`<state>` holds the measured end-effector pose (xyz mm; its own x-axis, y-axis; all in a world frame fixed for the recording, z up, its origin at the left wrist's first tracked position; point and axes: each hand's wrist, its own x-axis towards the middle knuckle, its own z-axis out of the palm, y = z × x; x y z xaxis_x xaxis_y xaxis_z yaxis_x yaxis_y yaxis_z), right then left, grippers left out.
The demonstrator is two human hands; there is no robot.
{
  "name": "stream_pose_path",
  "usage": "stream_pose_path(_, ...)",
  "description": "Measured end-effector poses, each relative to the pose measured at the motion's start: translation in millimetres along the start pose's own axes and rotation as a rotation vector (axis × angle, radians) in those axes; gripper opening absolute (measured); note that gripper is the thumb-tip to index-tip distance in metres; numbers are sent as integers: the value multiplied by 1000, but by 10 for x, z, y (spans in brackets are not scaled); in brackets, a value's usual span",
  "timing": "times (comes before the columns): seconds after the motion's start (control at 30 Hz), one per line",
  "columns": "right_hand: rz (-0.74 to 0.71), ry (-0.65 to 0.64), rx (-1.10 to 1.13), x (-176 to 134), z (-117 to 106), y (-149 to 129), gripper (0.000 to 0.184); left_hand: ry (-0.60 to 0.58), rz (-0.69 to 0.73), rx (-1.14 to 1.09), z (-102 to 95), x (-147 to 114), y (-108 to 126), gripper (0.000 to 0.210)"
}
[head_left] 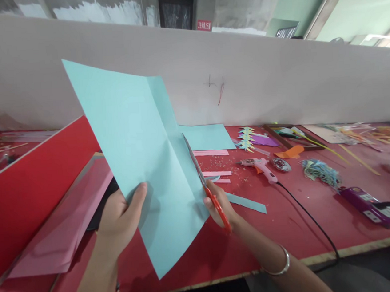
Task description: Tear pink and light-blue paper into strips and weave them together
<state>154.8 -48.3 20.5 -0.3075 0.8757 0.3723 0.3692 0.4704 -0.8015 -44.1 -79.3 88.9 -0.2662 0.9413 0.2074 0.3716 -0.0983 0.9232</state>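
A large light-blue sheet of paper (126,124) is held up in front of me, with a crease running down near its right side. My left hand (124,213) grips its lower left edge, thumb on the front face. In my right hand (220,202) is a pair of scissors (215,204) with orange-red handles. Their blades point up and away along the sheet's right edge; whether they are open or closed on the paper I cannot tell. Behind lies another light-blue sheet (207,136) on the red table (249,253).
Pink paper (63,222) and a red board (44,187) stand at left. To the right are a pink glue gun (259,166) with a black cord, a blue paper strip (247,203), a yarn bundle (321,172) and a purple power strip (366,205). A white partition (260,79) rises behind.
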Motion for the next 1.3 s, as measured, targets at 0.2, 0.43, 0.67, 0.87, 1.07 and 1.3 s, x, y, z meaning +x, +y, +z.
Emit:
stream_pose_path(0.2,39,7,2,1,-15,-44,51,39,-52,-20,25,-19,29,27)
stream_pose_path(0.43,13,45,-2,21,-43,-19,49,162,-117,5,20,-38,71,24)
stream_pose_path(0.67,-40,-110,-134,-3,-86,-19,51,150,-99,92,-61,10,19,26)
stream_pose_path(0.87,-43,-97,-220,-8,-67,14,52,208,-66,115,-66,4,6,22)
stream_pose_path(1.07,-49,-39,-279,0,-52,41,46,141,-83,91,-80,-16,17,26)
stream_pose_path(1.3,-74,-47,-220,22,-48,-5,47,174,-113,10,35,-108,160,23)
